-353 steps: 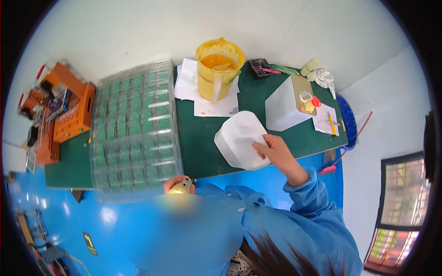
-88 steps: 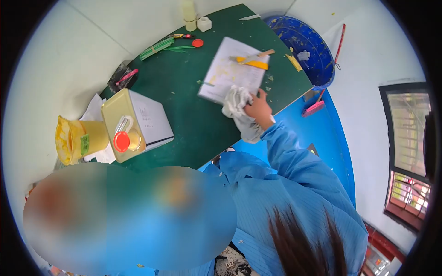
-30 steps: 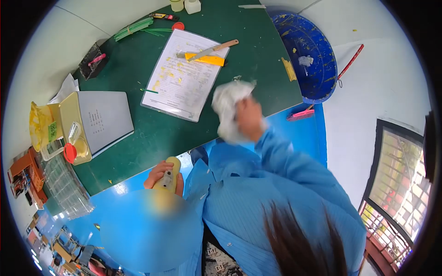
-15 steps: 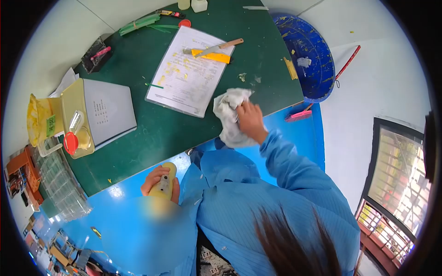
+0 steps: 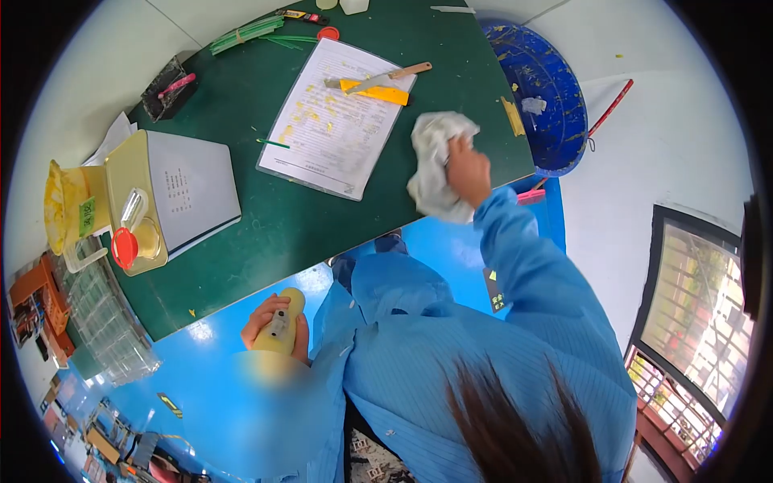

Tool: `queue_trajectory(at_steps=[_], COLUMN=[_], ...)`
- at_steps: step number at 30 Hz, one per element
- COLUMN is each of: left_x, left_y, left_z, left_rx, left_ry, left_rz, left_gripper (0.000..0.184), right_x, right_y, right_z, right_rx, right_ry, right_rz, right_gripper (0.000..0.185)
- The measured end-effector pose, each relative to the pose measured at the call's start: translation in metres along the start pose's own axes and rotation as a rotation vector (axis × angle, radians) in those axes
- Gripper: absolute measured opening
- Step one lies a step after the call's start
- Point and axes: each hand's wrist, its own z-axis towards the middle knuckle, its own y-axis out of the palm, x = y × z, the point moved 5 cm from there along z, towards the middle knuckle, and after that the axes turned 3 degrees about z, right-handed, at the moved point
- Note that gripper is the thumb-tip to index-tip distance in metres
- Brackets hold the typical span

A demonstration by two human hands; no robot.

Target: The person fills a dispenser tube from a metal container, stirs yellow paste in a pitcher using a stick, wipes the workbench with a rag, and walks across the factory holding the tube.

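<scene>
My right hand [image 5: 469, 171] is closed on a crumpled white cloth [image 5: 435, 161], pressing it against the green tabletop [image 5: 322, 229] near the table's right front edge. Below that edge, off the table, my left hand [image 5: 262, 319] wraps round a pale yellow, rounded, long object [image 5: 282, 328] with small dark marks on its side. The lower end of this object is blurred, so its exact kind cannot be made out. Left of the cloth, a printed sheet [image 5: 318, 157] dotted with yellow scraps lies on the table. A knife [image 5: 386, 78] with a wooden handle rests over a yellow strip [image 5: 378, 92] on the sheet's upper corner.
A blue bin [image 5: 555, 121] with yellow residue stands beyond the table's right end. At the left are a grey-white box or folder [image 5: 193, 185], a yellow tray [image 5: 121, 173], a red-lidded container [image 5: 125, 248] and a black holder [image 5: 165, 92]. Green strips [image 5: 245, 34] lie at the back.
My right hand has slid the cloth to the right and farther from me across the tabletop. Scraps that lay there are now out of sight. My left hand keeps its grip, shifted slightly.
</scene>
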Motion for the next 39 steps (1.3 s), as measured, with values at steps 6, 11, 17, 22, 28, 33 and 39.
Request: queue_trajectory(at_steps=[6, 11, 17, 22, 28, 33, 39], left_x=[0.009, 0.012, 0.009, 0.005, 0.006, 0.003, 0.012], left_y=[0.008, 0.006, 0.006, 0.007, 0.014, 0.020, 0.022], left_z=[0.013, 0.012, 0.009, 0.013, 0.014, 0.016, 0.017], left_rx=[0.023, -0.013, -0.026, -0.035, -0.052, -0.062, -0.057], left_ry=[0.061, 0.050, 0.100, 0.062, 0.065, 0.049, 0.081], left_rz=[-0.046, -0.046, -0.075, -0.069, -0.074, -0.092, -0.102], left_gripper=[0.053, 0.051, 0.051, 0.051, 0.051, 0.051, 0.052], right_x=[-0.028, 0.047, -0.034, -0.007, -0.051, -0.015, -0.020], right_y=[-0.022, -0.005, 0.010, -0.005, 0.032, 0.000, -0.002], right_z=[-0.017, 0.031, -0.049, 0.007, -0.041, 0.016, 0.019], right_rx=[-0.241, -0.091, 0.084, 0.023, -0.040, 0.016, -0.060], right_ry=[-0.093, 0.177, -0.239, 0.013, -0.054, 0.091, 0.222], right_rz=[-0.225, -0.104, -0.042, -0.029, 0.006, 0.051, 0.137], right_gripper=[0.053, 0.043, 0.036, 0.041, 0.051, 0.026, 0.041])
